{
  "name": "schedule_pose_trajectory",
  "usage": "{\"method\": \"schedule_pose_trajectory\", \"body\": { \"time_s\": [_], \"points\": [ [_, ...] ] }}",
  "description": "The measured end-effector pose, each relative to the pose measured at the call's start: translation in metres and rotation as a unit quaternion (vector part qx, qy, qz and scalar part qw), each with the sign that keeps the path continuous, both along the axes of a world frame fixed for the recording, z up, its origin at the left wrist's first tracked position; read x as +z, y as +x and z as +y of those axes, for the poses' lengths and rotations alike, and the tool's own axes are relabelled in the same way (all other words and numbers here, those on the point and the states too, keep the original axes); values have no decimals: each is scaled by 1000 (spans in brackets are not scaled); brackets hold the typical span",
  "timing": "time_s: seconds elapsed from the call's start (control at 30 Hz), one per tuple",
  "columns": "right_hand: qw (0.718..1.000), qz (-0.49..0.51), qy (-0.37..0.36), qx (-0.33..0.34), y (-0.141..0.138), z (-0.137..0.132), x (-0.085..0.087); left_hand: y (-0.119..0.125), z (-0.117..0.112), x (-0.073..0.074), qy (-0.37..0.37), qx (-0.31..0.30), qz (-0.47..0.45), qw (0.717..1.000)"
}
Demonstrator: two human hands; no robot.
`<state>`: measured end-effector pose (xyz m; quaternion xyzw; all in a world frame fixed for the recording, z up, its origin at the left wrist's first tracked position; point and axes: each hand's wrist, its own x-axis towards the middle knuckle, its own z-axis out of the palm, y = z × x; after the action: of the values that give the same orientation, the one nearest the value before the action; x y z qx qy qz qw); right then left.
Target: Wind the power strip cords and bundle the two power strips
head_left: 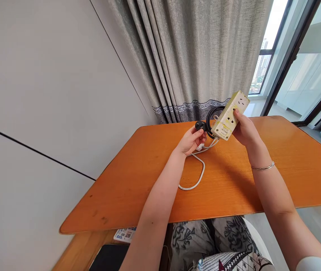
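The right hand is clamping a white power strip, its thumb pressing on the front while its fingers are hiding behind. The left hand is pinching a black plug between 8 and 9 o'clock of the strip; its lower fingers are curling by what is looking like a white plug, but I cannot tell whether they are gripping it. Handling this well is probably calling for 3 things: bracing the strip firmly, holding the black plug by its body, and minding the black cable looping between them. The strip is hovering over the table, its long axis running from 1 to 7 o'clock, its socket side facing the person, its white cord leaving at the 7 o'clock end.
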<state>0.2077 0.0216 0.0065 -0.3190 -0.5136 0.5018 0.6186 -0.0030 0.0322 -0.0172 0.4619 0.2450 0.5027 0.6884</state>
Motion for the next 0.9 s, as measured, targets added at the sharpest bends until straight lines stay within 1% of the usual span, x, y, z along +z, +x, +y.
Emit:
{"method": "schedule_pose_trajectory", "body": {
  "time_s": [0.1,0.2,0.33,0.4,0.53,0.63,0.7,0.8,0.9],
  "points": [
    [1000,4,10,6,-1,-1,0,1,2,-1,7,-6,21,1000],
    [1000,18,14,14,-5,-3,1,-2,4,0,33,-22,58,998],
    [1000,8,17,13,-10,-4,-1,-8,2,6,79,-44,135,987],
    [1000,5,13,13,-12,-3,-3,-11,-2,10,91,-53,165,981],
    [999,20,10,34,-15,-5,-5,-15,-8,18,87,-57,186,977],
    [998,21,6,59,-17,-7,-5,-17,-8,20,86,-63,201,974],
    [998,23,3,65,-17,-7,-5,-18,-7,21,85,-69,219,970],
    [998,32,-3,63,-19,-6,-7,-22,-7,22,89,-59,239,965],
    [997,38,-5,74,-20,-5,-9,-27,-9,24,91,-44,257,961]
  ]
}}
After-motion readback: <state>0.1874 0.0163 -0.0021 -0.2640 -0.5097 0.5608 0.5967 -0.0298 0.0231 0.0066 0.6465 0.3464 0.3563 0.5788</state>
